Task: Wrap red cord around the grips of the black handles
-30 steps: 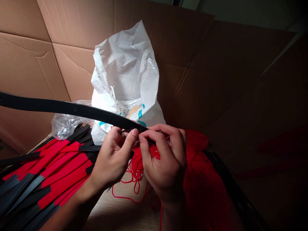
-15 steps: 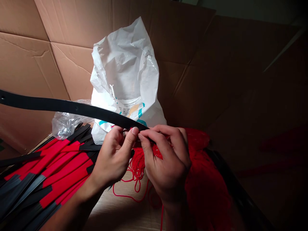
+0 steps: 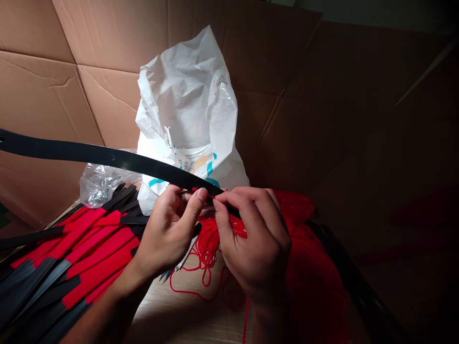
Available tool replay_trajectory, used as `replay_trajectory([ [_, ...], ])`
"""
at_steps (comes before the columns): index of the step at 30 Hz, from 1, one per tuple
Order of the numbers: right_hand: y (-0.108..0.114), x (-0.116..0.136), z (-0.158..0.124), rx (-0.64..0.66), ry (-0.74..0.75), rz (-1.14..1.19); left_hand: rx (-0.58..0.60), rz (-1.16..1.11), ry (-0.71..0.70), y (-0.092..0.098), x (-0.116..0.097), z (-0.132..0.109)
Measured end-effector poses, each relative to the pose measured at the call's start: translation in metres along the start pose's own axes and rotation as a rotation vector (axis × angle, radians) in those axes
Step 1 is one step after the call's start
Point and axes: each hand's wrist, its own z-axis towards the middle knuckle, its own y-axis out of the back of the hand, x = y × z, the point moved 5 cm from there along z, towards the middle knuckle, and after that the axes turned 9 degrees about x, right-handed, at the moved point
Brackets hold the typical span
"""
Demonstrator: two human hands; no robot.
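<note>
A long, flat black strap (image 3: 143,167) with small holes runs from the left edge to my hands. My left hand (image 3: 168,229) grips it between thumb and fingers. A bit of red cord (image 3: 211,195) lies on the strap by the left thumb. My right hand (image 3: 254,234) pinches this cord close to the left thumb, its fingers closed against the strap. The strap's right end is partly hidden behind the right hand. Beneath the hands is a loose tangle of red cord (image 3: 208,248), with one strand trailing toward me.
Black straps with red wrapped sections (image 3: 103,253) are piled at left. A white plastic bag (image 3: 186,105) stands open behind my hands, beside a clear plastic bag (image 3: 96,186). Pointed scissor-like tips (image 3: 165,275) show below my left wrist. Cardboard (image 3: 107,28) lines the back.
My right hand has shifted slightly right, away from the left thumb, and a short length of red cord now shows between them. My left hand keeps its grip on the strap.
</note>
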Motion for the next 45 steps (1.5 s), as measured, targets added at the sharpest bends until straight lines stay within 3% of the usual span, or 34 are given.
replay_trajectory([
  [5,0.001,0.0,0.001,-0.037,0.026,-0.005,0.003,0.039,0.005,0.003,0.0,-0.001],
  [11,0.0,0.0,0.002,0.021,0.047,-0.002,0.021,0.093,-0.011,0.006,-0.005,0.001],
  [15,0.001,-0.004,0.0,0.084,0.037,0.022,-0.054,0.233,-0.039,0.013,-0.012,0.002],
  [25,0.018,-0.013,-0.001,0.153,0.031,0.102,-0.085,0.317,-0.101,0.028,-0.032,0.005],
  [31,0.024,-0.033,0.0,0.156,-0.015,0.296,0.087,0.256,-0.034,0.026,-0.043,-0.002],
  [34,0.011,-0.051,-0.001,0.174,-0.086,0.623,0.119,0.106,0.048,0.023,-0.039,-0.009],
  [38,-0.025,-0.058,-0.001,0.199,-0.212,0.99,0.09,-0.091,0.087,0.015,-0.03,-0.012],
  [41,-0.05,-0.045,-0.002,0.224,-0.308,1.056,0.082,-0.216,0.036,0.009,-0.025,-0.006],
  [45,-0.062,-0.019,-0.008,0.168,-0.438,1.045,-0.096,-0.197,-0.135,0.019,-0.025,0.002],
])
